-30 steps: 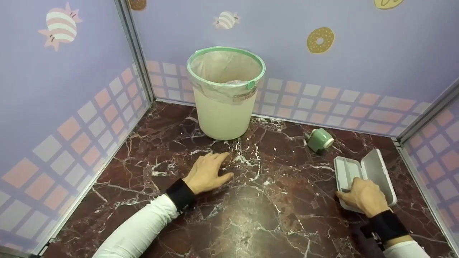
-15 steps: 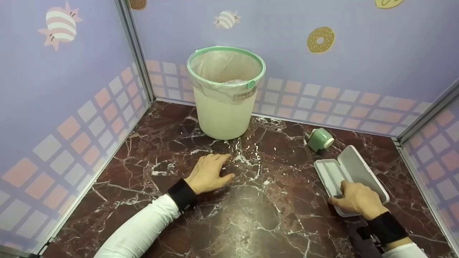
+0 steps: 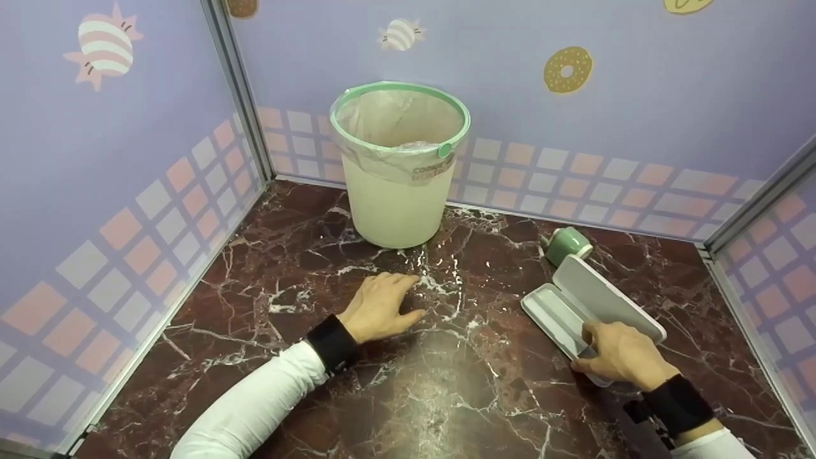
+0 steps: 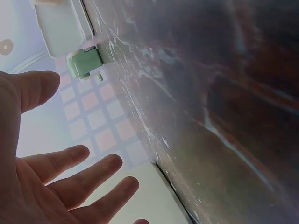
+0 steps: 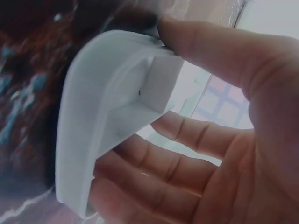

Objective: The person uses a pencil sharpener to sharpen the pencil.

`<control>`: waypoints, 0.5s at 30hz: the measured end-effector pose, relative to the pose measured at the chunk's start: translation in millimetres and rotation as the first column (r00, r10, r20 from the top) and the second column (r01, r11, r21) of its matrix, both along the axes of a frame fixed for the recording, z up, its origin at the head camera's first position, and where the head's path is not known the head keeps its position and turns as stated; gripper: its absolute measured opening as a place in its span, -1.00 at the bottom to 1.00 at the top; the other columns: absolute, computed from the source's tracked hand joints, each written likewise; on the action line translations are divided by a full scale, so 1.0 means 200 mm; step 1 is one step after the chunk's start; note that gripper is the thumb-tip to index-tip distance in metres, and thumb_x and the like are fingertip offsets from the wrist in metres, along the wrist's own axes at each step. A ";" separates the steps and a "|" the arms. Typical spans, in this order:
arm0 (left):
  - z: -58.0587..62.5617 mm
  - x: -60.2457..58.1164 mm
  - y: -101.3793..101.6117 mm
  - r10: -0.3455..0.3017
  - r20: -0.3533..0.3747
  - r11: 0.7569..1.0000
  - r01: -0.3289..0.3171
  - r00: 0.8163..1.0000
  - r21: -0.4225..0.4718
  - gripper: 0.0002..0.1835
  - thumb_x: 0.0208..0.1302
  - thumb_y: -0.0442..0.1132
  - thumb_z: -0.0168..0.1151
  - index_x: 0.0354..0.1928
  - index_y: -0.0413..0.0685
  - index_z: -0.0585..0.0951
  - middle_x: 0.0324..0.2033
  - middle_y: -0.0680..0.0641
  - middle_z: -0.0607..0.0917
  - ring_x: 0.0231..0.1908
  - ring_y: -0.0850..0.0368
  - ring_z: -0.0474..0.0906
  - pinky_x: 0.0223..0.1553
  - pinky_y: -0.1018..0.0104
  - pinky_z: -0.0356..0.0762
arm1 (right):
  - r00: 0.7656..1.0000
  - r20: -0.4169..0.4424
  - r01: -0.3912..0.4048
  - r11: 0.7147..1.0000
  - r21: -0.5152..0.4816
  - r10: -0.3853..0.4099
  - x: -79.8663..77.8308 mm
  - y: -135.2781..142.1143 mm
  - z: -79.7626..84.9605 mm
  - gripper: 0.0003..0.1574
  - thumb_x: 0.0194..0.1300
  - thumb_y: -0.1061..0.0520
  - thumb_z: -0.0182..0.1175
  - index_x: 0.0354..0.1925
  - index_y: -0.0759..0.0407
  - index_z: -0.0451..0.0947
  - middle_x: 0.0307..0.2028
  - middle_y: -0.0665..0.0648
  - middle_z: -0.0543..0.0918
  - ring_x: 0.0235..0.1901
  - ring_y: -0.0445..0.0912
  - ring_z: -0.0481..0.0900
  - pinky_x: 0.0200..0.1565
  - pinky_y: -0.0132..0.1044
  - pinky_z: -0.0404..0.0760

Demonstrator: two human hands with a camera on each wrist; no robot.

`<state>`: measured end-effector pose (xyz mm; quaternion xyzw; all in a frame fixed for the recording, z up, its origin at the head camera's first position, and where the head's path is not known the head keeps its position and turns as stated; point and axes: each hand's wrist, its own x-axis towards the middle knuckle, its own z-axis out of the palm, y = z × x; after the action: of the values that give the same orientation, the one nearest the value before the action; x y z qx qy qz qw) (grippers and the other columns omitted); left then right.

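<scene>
My right hand (image 3: 628,357) grips the near end of a white hinged pencil case (image 3: 554,319), thumb at the outer edge and fingers inside. The case's lid (image 3: 609,296) stands open on the right, and long narrow compartments show in its base. In the right wrist view, the rounded end of the case (image 5: 79,126) sits between thumb and fingers. My left hand (image 3: 379,306) is held over the table left of centre, fingers extended and spread, holding nothing. Behind the case lies a green pencil sharpener (image 3: 567,245) with a small crank-like arm, partly overlapped by the lid.
A cream bin (image 3: 398,210) with a green rim and clear liner stands at the back against the wall. White crumbs (image 3: 456,271) are scattered on the dark marbled table (image 3: 446,395) in front of it. Patterned panels (image 3: 510,83) enclose the left, back and right.
My right hand has moved the open pencil case leftward, and its far end has turned left. The lid now overlaps the sharpener. My left hand has shifted slightly right.
</scene>
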<state>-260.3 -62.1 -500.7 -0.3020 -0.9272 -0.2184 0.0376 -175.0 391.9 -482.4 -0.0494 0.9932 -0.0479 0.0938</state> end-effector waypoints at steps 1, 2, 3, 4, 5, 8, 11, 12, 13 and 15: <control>0.01 0.00 0.01 -0.014 -0.003 1.000 0.014 1.000 -0.020 -0.24 0.44 0.15 0.42 0.52 -0.14 0.56 0.36 -0.26 0.75 0.33 -0.29 0.67 0.45 -0.30 0.55 | 1.000 -0.008 -0.009 1.000 -0.002 0.009 0.00 -0.01 0.00 -0.30 0.05 -0.34 0.68 -0.14 0.02 0.57 -0.27 0.20 0.81 -0.28 0.17 0.79 -0.31 0.16 0.68; 0.01 -0.01 0.02 -0.031 -0.002 0.999 0.031 1.000 -0.035 -0.26 0.44 0.14 0.43 0.49 -0.15 0.58 0.33 -0.25 0.77 0.31 -0.28 0.68 0.42 -0.27 0.59 | 1.000 -0.016 -0.018 1.000 -0.006 0.018 0.00 -0.02 0.00 -0.31 0.04 -0.33 0.69 -0.16 0.02 0.56 -0.28 0.17 0.81 -0.29 0.14 0.78 -0.31 0.14 0.68; 0.02 -0.01 0.03 -0.049 -0.004 0.997 0.048 0.999 -0.056 -0.29 0.45 0.14 0.43 0.46 -0.14 0.61 0.31 -0.24 0.78 0.28 -0.26 0.70 0.39 -0.23 0.62 | 0.999 -0.023 -0.031 0.999 -0.013 0.031 0.00 -0.03 -0.01 -0.31 0.04 -0.32 0.69 -0.17 0.02 0.56 -0.30 0.14 0.80 -0.31 0.11 0.77 -0.32 0.13 0.67; 0.02 -0.01 0.04 -0.066 -0.005 0.995 0.066 0.998 -0.079 -0.31 0.45 0.14 0.43 0.44 -0.13 0.63 0.29 -0.23 0.79 0.26 -0.25 0.71 0.36 -0.20 0.65 | 0.999 -0.032 -0.045 0.999 -0.019 0.044 0.00 -0.05 -0.01 -0.32 0.04 -0.31 0.70 -0.18 0.02 0.55 -0.31 0.11 0.80 -0.33 0.08 0.76 -0.33 0.11 0.66; 0.03 -0.02 0.06 -0.084 -0.004 0.992 0.083 0.996 -0.100 -0.33 0.45 0.14 0.43 0.42 -0.12 0.64 0.28 -0.21 0.80 0.23 -0.23 0.72 0.32 -0.17 0.68 | 0.998 -0.039 -0.058 0.998 -0.024 0.057 -0.01 -0.06 -0.01 -0.33 0.04 -0.30 0.70 -0.19 0.02 0.55 -0.34 0.08 0.78 -0.36 0.05 0.73 -0.35 0.08 0.65; 0.04 -0.03 0.11 -0.128 -0.009 0.979 0.125 0.992 -0.159 -0.37 0.46 0.16 0.41 0.39 -0.07 0.67 0.24 -0.16 0.81 0.17 -0.17 0.74 0.26 -0.08 0.72 | 0.994 -0.058 -0.094 0.995 -0.038 0.092 -0.01 -0.09 -0.02 -0.36 0.03 -0.26 0.71 -0.22 0.00 0.53 -0.40 -0.01 0.72 -0.42 -0.05 0.64 -0.39 -0.02 0.59; 0.04 -0.04 0.17 -0.169 -0.003 0.969 0.165 0.986 -0.186 -0.39 0.48 0.16 0.40 0.38 -0.06 0.68 0.22 -0.13 0.82 0.17 -0.11 0.75 0.26 -0.01 0.75 | 0.990 -0.076 -0.126 0.990 -0.055 0.122 -0.02 -0.12 -0.03 -0.38 0.02 -0.21 0.72 -0.23 0.00 0.53 -0.43 -0.06 0.67 -0.44 -0.10 0.57 -0.40 -0.09 0.54; 0.04 -0.04 0.19 -0.181 -0.001 0.965 0.178 0.983 -0.191 -0.41 0.49 0.16 0.40 0.37 -0.05 0.68 0.19 -0.11 0.83 0.15 -0.08 0.76 0.25 0.01 0.75 | 0.988 -0.080 -0.139 0.988 -0.060 0.134 -0.02 -0.13 -0.03 -0.38 0.02 -0.20 0.72 -0.23 0.01 0.53 -0.43 -0.06 0.66 -0.44 -0.11 0.56 -0.40 -0.11 0.53; 0.05 -0.04 0.21 -0.195 0.006 0.962 0.193 0.981 -0.193 -0.44 0.50 0.16 0.40 0.33 -0.05 0.69 0.15 -0.10 0.84 0.13 -0.06 0.76 0.24 0.04 0.76 | 0.986 -0.083 -0.147 0.987 -0.066 0.142 -0.03 -0.15 -0.03 -0.39 0.01 -0.18 0.73 -0.22 0.01 0.54 -0.43 -0.06 0.65 -0.44 -0.11 0.55 -0.39 -0.12 0.52; 0.05 -0.04 0.25 -0.231 0.014 0.955 0.230 0.973 -0.189 -0.48 0.51 0.14 0.40 0.28 -0.06 0.71 0.08 -0.09 0.85 0.08 -0.04 0.76 0.24 0.04 0.75 | 0.984 -0.086 -0.160 0.985 -0.071 0.154 -0.03 -0.17 -0.02 -0.40 0.01 -0.17 0.73 -0.22 0.00 0.56 -0.43 -0.06 0.65 -0.43 -0.12 0.54 -0.37 -0.13 0.52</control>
<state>-269.1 -11.6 -490.4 -0.4111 -0.9020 -0.1310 -0.0133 -181.8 358.3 -487.3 -0.1332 0.9866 -0.0769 0.0551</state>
